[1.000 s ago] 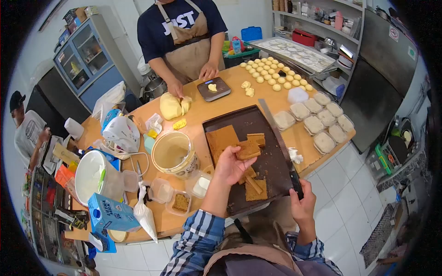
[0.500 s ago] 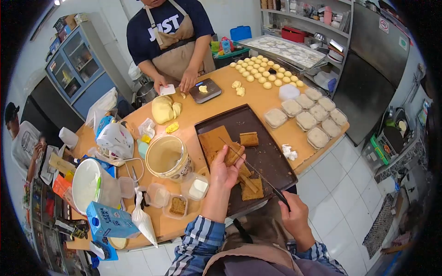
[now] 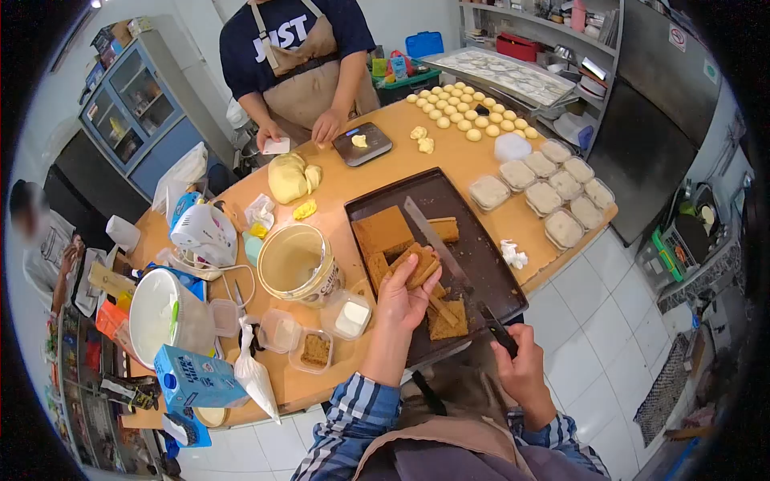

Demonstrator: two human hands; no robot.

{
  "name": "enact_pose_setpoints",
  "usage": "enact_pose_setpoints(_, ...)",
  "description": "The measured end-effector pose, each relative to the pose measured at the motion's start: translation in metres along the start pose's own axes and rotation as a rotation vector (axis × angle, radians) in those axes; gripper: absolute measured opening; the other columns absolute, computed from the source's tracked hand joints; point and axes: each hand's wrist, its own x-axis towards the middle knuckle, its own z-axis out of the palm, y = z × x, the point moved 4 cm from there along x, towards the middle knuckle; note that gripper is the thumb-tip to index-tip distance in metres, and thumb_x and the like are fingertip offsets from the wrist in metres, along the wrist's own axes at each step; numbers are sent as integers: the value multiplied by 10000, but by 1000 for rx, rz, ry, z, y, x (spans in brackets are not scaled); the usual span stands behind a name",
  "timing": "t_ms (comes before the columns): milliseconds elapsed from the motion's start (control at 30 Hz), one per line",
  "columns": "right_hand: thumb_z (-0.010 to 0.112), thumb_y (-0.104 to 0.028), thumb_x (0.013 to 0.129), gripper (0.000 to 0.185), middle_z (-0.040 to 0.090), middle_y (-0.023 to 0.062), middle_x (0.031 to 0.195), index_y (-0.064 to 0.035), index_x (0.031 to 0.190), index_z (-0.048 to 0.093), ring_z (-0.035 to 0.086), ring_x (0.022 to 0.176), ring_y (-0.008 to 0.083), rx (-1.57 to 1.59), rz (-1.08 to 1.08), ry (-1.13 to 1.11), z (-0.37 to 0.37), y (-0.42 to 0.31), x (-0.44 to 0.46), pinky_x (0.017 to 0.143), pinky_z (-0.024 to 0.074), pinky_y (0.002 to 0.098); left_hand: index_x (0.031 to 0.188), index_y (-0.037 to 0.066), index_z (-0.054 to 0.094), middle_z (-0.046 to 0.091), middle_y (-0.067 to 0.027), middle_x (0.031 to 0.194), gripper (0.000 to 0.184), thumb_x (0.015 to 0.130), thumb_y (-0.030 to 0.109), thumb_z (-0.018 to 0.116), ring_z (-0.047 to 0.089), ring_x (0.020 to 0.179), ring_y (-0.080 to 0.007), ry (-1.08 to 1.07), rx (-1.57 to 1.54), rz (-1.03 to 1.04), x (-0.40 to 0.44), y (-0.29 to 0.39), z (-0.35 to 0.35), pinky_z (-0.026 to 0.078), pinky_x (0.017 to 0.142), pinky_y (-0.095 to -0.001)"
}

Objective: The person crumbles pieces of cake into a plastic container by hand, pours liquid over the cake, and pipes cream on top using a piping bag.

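On the dark rectangular metal tray [image 3: 485, 215], one large brown cake block [image 3: 382, 231] is undivided; smaller slabs [image 3: 447, 319] are cut. Above the tray, left hand [image 3: 403, 303] pinches a cut piece [image 3: 423, 270]; right hand [image 3: 523, 367] grips the black-handled steel knife [image 3: 440, 244]. Left of the tray, one clear plastic container [image 3: 312, 367] holds cake.

Baking kitchen, dough balls [image 3: 473, 112] on wooden table [image 3: 433, 156], digital scale [image 3: 377, 151], 2 people in aprons

Navy shirt [image 3: 298, 68], is reading "JUST"; blue carton [image 3: 200, 378], is reading "ULTRA MILK"; dark refrigerator [image 3: 654, 104], is bearing a red-ringed prohibition sign [image 3: 678, 37].
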Motion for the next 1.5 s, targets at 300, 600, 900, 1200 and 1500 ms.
enact_pose_setpoints(300, 653, -47, 730, 401, 545, 94, 691, -97, 1125, 611, 546, 556, 279, -286, -303, 61, 5, -16, 3, 487, 430, 378, 1086, 32, 553, 630, -114, 1029, 242, 866, 120, 600, 602, 1010, -253, 32, -4, 87, -6, 6, 6, 517, 815, -366)
enact_pose_setpoints(600, 639, -34, 725, 347, 522, 77, 668, -97, 1066, 642, 534, 552, 255, -378, -325, 88, 1, -24, 6, 470, 412, 370, 1124, 17, 523, 604, -114, 1090, 276, 882, 143, 568, 570, 1062, -261, 65, 16, 102, -4, 8, 5, 490, 871, -369)
enact_pose_setpoints(900, 628, 26, 707, 353, 563, 112, 708, -51, 1052, 628, 547, 604, 277, -368, -262, 32, 0, -33, 12, 528, 434, 358, 1099, 21, 537, 621, -121, 1051, 237, 881, 107, 572, 601, 1009, -265, 15, 33, 78, -11, 8, 15, 515, 821, -372)
enact_pose_setpoints(1200, 629, 19, 716, 345, 539, 111, 686, -56, 1053, 628, 533, 588, 281, -344, -270, 24, 1, -30, 13, 518, 422, 362, 1082, 10, 557, 629, -125, 1046, 231, 879, 118, 581, 619, 973, -251, 13, 58, 101, -13, 12, 15, 529, 812, -350)
enact_pose_setpoints(1500, 634, 5, 722, 365, 522, 115, 673, -66, 1080, 616, 527, 586, 296, -320, -247, -3, 2, -22, 15, 519, 420, 375, 1111, 33, 542, 621, -115, 1068, 256, 886, 150, 572, 593, 1028, -248, 40, 166, 63, -10, 8, 11, 519, 822, -338)
